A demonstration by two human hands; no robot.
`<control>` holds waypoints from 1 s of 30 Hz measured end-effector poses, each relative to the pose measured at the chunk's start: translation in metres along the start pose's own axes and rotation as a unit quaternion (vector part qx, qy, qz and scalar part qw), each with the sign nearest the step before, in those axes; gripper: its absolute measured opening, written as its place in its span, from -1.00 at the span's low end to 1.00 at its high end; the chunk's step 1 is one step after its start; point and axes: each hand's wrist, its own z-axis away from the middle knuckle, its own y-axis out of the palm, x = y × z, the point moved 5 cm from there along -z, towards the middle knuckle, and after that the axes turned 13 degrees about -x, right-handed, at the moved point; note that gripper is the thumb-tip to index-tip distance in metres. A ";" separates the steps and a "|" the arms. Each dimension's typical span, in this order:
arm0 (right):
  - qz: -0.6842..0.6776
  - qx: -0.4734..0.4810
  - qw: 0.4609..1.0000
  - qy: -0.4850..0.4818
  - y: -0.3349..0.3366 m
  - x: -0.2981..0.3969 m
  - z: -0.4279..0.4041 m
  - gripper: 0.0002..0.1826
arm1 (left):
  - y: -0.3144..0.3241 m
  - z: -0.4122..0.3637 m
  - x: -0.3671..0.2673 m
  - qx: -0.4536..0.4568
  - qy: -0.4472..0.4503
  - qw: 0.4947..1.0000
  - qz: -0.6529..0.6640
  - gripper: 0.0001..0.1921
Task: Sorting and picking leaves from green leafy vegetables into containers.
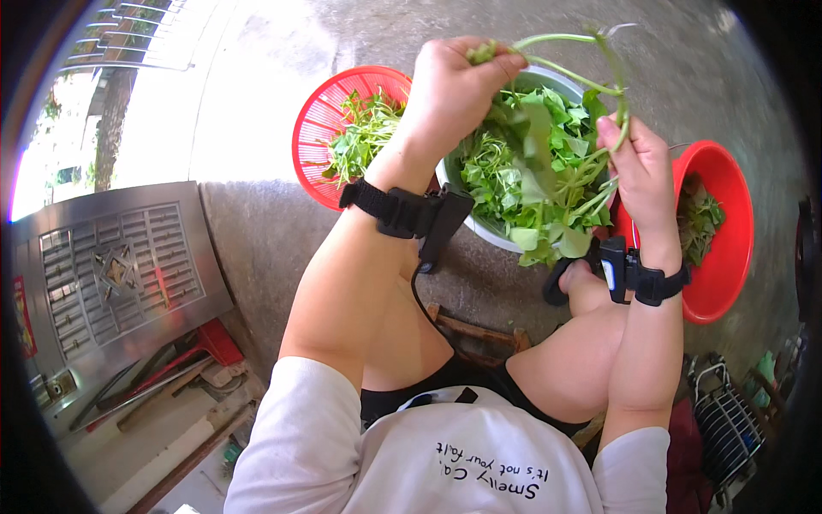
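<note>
My left hand (472, 83) is raised above a pale round basin (564, 80) and pinches the end of a long green stem (568, 69). The stem bends over to the right. My right hand (642, 173) grips a bunch of leafy green stems (594, 193) whose leaves hang over the basin's front rim. Leafy greens (491, 170) fill the basin beneath; some leaves between the hands are blurred. Left of the basin, partly behind my left forearm, a red plastic colander (308, 151) holds thin green stems and leaves (369, 132).
A red bucket (722, 270) with some leaves (703, 221) inside stands tilted at right. Part of a wooden stool (478, 337) shows between my legs. At left are a metal door panel (122, 276) and a red-headed tool (218, 340). A wire basket (725, 417) stands lower right.
</note>
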 end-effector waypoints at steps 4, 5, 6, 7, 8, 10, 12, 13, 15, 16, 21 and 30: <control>0.015 0.035 0.999 -0.012 0.016 0.004 0.005 -0.68 | -0.002 -0.003 0.020 -0.059 -0.133 0.963 0.225 -0.86; 0.009 0.040 0.999 -0.022 0.017 0.005 0.005 -0.68 | -0.002 -0.005 0.022 -0.057 -0.134 0.963 0.226 -0.86; 0.012 0.037 0.999 -0.028 0.017 0.007 0.006 -0.67 | -0.006 -0.008 0.028 -0.095 -0.165 0.943 0.273 -0.86; 0.012 0.037 0.999 -0.028 0.017 0.007 0.005 -0.67 | -0.010 -0.011 0.034 -0.133 -0.196 0.918 0.319 -0.86; 0.026 0.021 0.999 -0.022 0.013 0.004 0.004 -0.68 | -0.016 -0.014 0.037 -0.133 -0.184 0.920 0.319 -0.85; 0.041 0.005 0.999 -0.016 0.007 0.000 0.002 -0.68 | -0.029 -0.021 0.037 -0.170 -0.146 0.934 0.279 -0.86; 0.019 -0.049 0.999 -0.003 -0.004 -0.005 -0.003 -0.68 | -0.044 -0.023 0.031 -0.226 -0.075 0.947 0.217 -0.87; 0.019 -0.049 0.999 -0.002 -0.005 -0.006 -0.004 -0.68 | -0.045 -0.022 0.030 -0.226 -0.076 0.947 0.217 -0.87; -0.043 -0.081 0.995 0.050 -0.010 -0.010 -0.006 -0.68 | -0.046 -0.022 0.018 -0.204 -0.006 0.973 0.105 -0.88; -0.060 -0.093 0.992 0.068 -0.008 -0.009 -0.005 -0.68 | -0.037 -0.021 0.010 -0.157 0.027 0.986 0.038 -0.88; -0.068 -0.086 0.992 0.062 -0.009 -0.010 -0.006 -0.68 | 0.042 0.028 -0.002 0.194 0.198 0.912 -0.304 -0.78; -0.120 -0.089 0.983 0.107 -0.008 -0.005 -0.005 -0.72 | 0.054 0.033 0.009 0.174 0.201 0.930 -0.253 -0.80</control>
